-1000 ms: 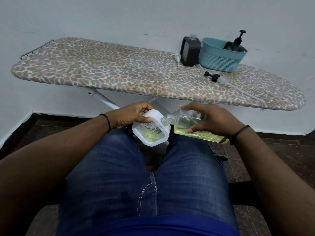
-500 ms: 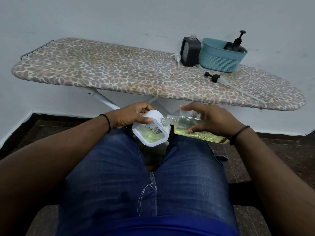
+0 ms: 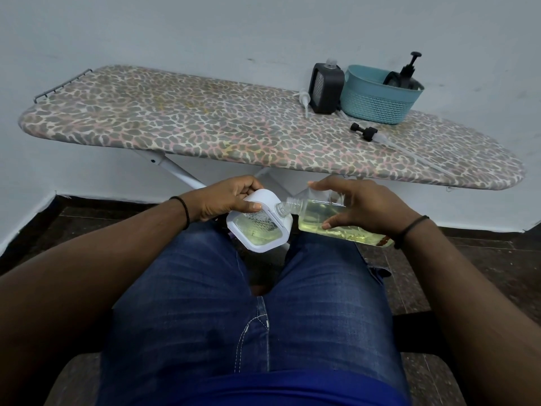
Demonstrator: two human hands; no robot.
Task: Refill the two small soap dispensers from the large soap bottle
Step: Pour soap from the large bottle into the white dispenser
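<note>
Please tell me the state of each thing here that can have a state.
white dispenser: uncapped, tilted, partly filled, held by left hand
large soap bottle: uncapped, tipped, neck at the white dispenser, held by right hand
black dispenser: upright, pump off
black pump: lying on ironing board

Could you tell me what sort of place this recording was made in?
Probably a room in a home, perhaps a laundry corner: an ironing board with a patterned cover stands against a plain painted wall, on a dark tiled floor, and carries a teal basket.
</note>
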